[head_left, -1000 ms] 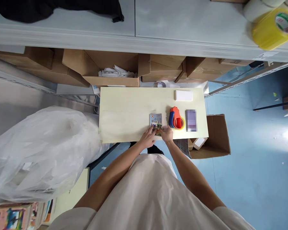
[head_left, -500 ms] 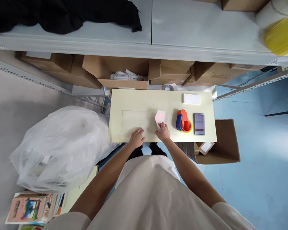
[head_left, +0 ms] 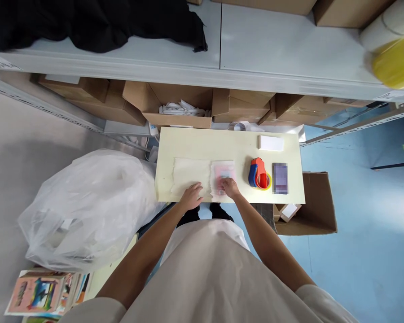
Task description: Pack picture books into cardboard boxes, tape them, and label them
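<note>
Left hand (head_left: 191, 196) open, near edge of translucent sheet (head_left: 188, 171); right hand (head_left: 229, 187) over pink item (head_left: 226, 171) beneath it, can't tell if gripping. Best: sheet flat, folds snug.

Translucent sheet (head_left: 190, 172), thin and whitish, lying flat on the desk (head_left: 188, 143), a little in from the left edge and reaching close to the front edge. At its right end the layer appears doubled, with an uneven border running front to back. Beneath this doubled part, near the middle of the front edge, lies a booklet (head_left: 226, 171), flat, pinkish through the sheet; from where I stand, its print is blurred.
</note>
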`<state>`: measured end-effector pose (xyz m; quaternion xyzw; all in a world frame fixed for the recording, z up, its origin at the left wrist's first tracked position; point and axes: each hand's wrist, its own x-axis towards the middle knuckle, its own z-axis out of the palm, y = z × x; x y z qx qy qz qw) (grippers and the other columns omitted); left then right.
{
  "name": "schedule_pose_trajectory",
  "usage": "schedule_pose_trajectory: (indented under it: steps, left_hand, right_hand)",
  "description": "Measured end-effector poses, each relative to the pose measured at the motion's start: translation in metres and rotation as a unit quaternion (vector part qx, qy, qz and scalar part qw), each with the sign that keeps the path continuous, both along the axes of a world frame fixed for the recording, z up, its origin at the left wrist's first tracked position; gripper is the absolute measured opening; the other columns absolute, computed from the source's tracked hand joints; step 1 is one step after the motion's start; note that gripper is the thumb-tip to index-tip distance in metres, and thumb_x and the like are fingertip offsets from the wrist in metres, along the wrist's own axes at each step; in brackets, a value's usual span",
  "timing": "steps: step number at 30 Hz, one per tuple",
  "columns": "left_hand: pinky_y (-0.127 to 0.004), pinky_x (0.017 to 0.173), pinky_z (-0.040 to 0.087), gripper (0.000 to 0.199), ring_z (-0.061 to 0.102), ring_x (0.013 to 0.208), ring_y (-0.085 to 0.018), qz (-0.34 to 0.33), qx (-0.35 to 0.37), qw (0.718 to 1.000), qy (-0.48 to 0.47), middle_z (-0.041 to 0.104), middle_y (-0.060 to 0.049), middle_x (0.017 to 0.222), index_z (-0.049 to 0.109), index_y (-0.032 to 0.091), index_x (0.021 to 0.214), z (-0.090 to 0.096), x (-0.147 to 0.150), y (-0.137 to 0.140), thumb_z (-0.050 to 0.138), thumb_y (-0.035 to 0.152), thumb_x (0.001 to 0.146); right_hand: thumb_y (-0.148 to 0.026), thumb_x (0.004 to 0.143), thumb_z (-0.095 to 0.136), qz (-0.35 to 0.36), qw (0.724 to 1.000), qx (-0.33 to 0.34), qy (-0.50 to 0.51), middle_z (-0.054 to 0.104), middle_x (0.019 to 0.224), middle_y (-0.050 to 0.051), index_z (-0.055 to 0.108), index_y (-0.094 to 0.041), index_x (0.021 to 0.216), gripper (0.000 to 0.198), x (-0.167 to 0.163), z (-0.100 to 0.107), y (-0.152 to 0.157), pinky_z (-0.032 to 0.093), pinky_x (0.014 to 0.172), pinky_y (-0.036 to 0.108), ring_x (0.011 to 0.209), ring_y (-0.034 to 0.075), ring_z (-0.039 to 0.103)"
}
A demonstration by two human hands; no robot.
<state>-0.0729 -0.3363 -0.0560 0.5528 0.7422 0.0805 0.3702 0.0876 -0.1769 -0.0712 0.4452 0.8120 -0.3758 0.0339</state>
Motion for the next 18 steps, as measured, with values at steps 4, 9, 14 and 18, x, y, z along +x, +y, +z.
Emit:
schedule_pose_trajectory:
  steps: [4, 9, 14, 18]
  left_hand:
    - [-0.044, 0.101, 0.037, 0.047, 0.036, 0.13, -0.029, -0.006, 0.023, 0.999, 0.037, 0.04, -0.014, 0.141, 0.048, 0.018, 0.126, 0.007, 0.006, 0.004, 0.053, 0.028, 0.08]
    - [-0.046, 0.108, 0.025, 0.056, 0.033, 0.131, -0.03, -0.121, 0.105, 0.987, 0.015, 0.038, -0.011, 0.143, 0.044, 0.021, 0.131, 0.015, 0.024, 0.02, 0.055, 0.04, 0.08]
    - [-0.051, 0.108, 0.019, 0.063, 0.034, 0.131, -0.031, -0.153, 0.063, 0.986, 0.009, 0.04, -0.01, 0.143, 0.037, 0.023, 0.136, 0.007, 0.037, 0.027, 0.055, 0.041, 0.079]
    - [-0.052, 0.107, 0.019, 0.064, 0.032, 0.132, -0.032, -0.159, 0.053, 0.986, 0.013, 0.031, -0.011, 0.148, 0.035, 0.021, 0.138, 0.003, 0.037, 0.023, 0.054, 0.04, 0.08]
  right_hand:
    - [-0.009, 0.078, 0.045, -0.067, 0.997, 0.018, -0.042, 0.06, 0.094, 0.009, 0.062, -0.015, 0.09, 0.022, -0.006, 0.003, -0.012, 0.044, 0.074, 0.028, 0.08, 0.017, 0.058]
    - [-0.015, 0.081, 0.047, -0.094, 0.993, 0.031, -0.056, 0.059, 0.097, 0.008, 0.061, -0.017, 0.091, 0.018, -0.01, 0.003, -0.021, 0.044, 0.074, 0.028, 0.081, 0.017, 0.057]
    - [-0.019, 0.08, 0.049, -0.082, 0.995, 0.027, -0.042, 0.06, 0.094, 0.006, 0.062, -0.018, 0.091, 0.017, -0.001, 0.002, -0.014, 0.044, 0.078, 0.026, 0.081, 0.016, 0.057]
    - [-0.026, 0.076, 0.054, -0.168, 0.981, 0.08, -0.047, 0.056, 0.11, 0.013, 0.056, -0.015, 0.11, 0.036, 0.017, 0.001, -0.009, 0.04, 0.089, 0.035, 0.102, 0.022, 0.052]
